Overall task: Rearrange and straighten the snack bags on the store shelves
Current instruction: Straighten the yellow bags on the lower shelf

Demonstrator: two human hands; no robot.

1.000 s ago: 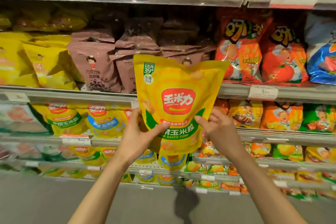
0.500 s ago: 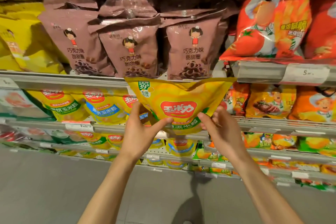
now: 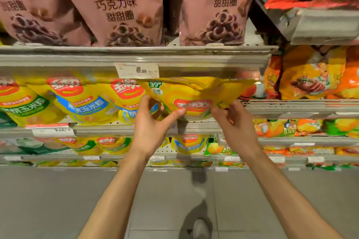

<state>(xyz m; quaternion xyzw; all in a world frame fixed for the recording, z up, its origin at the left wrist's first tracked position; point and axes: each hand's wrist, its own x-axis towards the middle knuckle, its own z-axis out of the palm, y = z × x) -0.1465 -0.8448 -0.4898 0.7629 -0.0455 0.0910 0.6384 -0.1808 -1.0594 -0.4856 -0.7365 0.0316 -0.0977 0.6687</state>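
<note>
Lower now than a second ago, the yellow corn bag (image 3: 194,95) has dropped from in front of the brown bags to the shelf level beneath them, its top edge tucked under the price rail (image 3: 136,60). My left hand (image 3: 149,128) pinches its lower left with the thumb across the front, and my right hand (image 3: 235,122) grips its lower right corner. Just left sit matching yellow bags (image 3: 87,101); above stand the brown chocolate ring bags (image 3: 120,9)
</note>
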